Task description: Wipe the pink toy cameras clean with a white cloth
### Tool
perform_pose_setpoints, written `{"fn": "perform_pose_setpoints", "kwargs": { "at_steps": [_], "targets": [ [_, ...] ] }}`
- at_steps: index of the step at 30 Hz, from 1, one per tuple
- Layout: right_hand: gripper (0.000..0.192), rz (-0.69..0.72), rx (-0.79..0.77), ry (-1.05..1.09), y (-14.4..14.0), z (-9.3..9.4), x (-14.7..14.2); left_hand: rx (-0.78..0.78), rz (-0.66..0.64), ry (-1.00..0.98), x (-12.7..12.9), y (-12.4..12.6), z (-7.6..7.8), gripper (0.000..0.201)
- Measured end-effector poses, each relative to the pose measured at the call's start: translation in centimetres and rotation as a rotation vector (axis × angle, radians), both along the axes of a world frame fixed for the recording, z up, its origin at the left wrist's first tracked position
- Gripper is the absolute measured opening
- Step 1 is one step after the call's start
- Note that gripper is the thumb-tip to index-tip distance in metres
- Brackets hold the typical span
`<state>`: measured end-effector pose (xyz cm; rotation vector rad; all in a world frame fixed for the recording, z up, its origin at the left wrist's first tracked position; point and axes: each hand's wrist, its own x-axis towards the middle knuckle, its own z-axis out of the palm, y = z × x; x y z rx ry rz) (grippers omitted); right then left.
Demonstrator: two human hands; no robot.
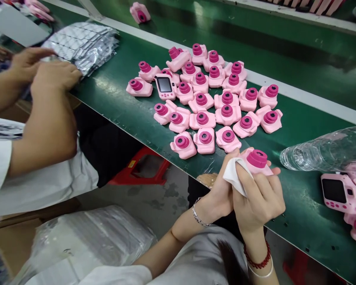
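Near the bench edge, my left hand (221, 194) is closed around a pink toy camera (257, 159) with a magenta lens that faces up. My right hand (259, 198) pinches a white cloth (236, 174) against the side of that camera. Part of the camera's body is hidden behind my fingers. Just beyond my hands, several like pink cameras (205, 137) stand in loose rows, most with their lenses up. One camera (165, 85) among them shows its screen.
A clear plastic bottle (326, 152) lies to the right, beside more pink cameras (339, 194). At left, a co-worker's hands (53, 73) rest near a stack of silvery bags (83, 41). A red stool (142, 166) and a plastic-wrapped bundle (91, 237) are below the green bench (115, 99).
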<state>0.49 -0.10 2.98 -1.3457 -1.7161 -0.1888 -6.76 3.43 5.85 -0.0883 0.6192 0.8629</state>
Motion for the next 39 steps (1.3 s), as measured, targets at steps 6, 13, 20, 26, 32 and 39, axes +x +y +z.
{"fn": "perform_pose_setpoints", "kwargs": {
  "at_steps": [6, 13, 20, 26, 32, 39],
  "targets": [
    [0.011, -0.282, -0.015, 0.145, 0.7, -2.0, 2.9, -0.144, 0.138, -0.035, -0.4, 0.6, 0.0, 0.048],
    [0.016, -0.432, -0.148, 0.745, 0.5, -1.3, 4.6, -0.193, 0.108, -0.115, -0.5, 1.2, 1.3, 0.051],
    [0.009, 0.006, -0.14, 0.46, 0.3, 0.2, 3.5, -0.089, 0.068, -0.035, 0.0, 0.8, 1.0, 0.068],
    [0.008, 0.124, -0.142, 0.37, 2.2, -0.8, 2.3, -0.044, 0.101, -0.032, 0.4, 0.7, 0.6, 0.073],
    [0.008, 0.097, -0.19, 0.477, 2.3, -0.8, 2.3, -0.066, 0.176, -0.058, 0.6, 0.6, 0.5, 0.051],
    [0.006, 0.03, -0.096, 0.351, 2.9, -0.8, 2.1, -0.073, 0.179, -0.004, 1.2, 0.6, 0.3, 0.041]
  ]
}}
